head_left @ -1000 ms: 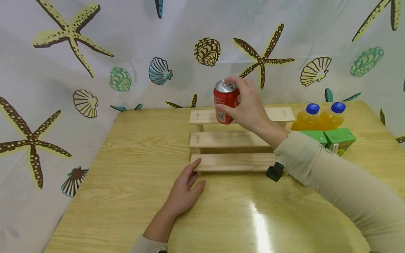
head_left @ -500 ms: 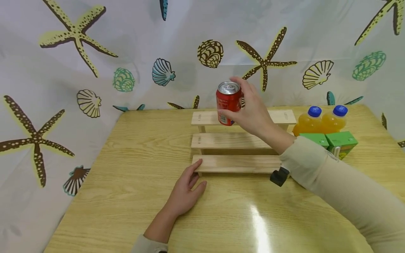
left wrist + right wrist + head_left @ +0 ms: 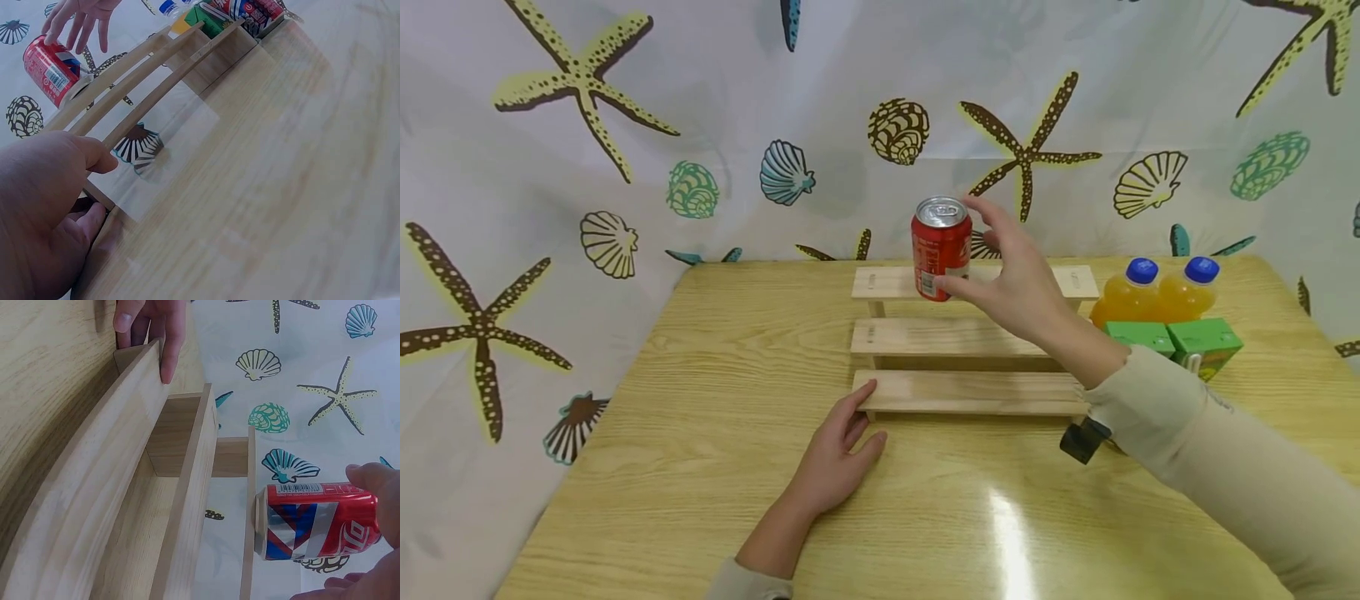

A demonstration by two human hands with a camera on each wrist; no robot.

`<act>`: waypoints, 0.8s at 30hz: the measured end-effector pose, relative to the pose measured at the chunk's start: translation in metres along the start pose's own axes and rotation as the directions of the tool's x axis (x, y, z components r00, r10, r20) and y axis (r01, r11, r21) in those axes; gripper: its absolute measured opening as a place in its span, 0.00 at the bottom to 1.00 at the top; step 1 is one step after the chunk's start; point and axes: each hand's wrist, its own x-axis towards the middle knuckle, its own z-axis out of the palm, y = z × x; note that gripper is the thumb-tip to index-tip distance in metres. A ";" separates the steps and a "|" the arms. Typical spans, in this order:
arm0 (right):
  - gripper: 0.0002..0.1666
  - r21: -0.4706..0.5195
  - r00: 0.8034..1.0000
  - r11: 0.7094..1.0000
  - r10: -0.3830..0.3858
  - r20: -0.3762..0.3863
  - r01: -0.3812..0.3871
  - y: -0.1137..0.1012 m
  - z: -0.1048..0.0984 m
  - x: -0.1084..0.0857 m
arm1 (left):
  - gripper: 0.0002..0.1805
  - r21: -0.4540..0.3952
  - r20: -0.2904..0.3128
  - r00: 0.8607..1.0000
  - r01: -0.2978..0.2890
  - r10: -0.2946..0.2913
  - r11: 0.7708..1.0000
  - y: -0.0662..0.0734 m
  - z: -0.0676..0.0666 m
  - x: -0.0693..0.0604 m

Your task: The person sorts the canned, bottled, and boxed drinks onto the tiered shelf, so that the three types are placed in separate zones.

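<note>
Red can [image 3: 940, 250] stands on a rack [image 3: 970, 392] the left hand [image 3: 831, 467] grips, right hand [image 3: 1024, 279] spread, bottles [image 3: 1186, 297] nearby.

Silver-topped red can [image 3: 934, 254], standing upright, left part of top shelf [image 3: 882, 283], pale wooden three-tier rack [image 3: 951, 336]

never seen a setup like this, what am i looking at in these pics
No machine here, just a person's two bare hands. The wide pictures come from a camera on the head; the others from one on each wrist. On the table stands a three-step wooden rack, with orange bottles and green cartons to its right. The left hand touches the left end of the bottom step. The right hand, fingers spread, is beside a red can on the top step; whether it touches the can is unclear.
</note>
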 end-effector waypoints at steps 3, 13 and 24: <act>0.56 0.012 1.000 1.000 0.002 -0.002 -0.002 0.002 -0.001 -0.003 | 0.36 -0.003 0.000 1.000 0.003 -0.003 1.000 0.000 0.000 0.001; 0.62 0.015 0.999 0.998 0.054 0.007 -0.054 0.005 -0.005 -0.020 | 0.36 -0.008 -0.008 1.000 0.019 -0.019 1.000 -0.001 0.001 -0.001; 0.64 -0.017 1.000 1.000 0.004 -0.006 -0.005 0.004 -0.008 -0.033 | 0.36 -0.006 -0.006 1.000 0.030 -0.030 1.000 0.000 0.000 0.001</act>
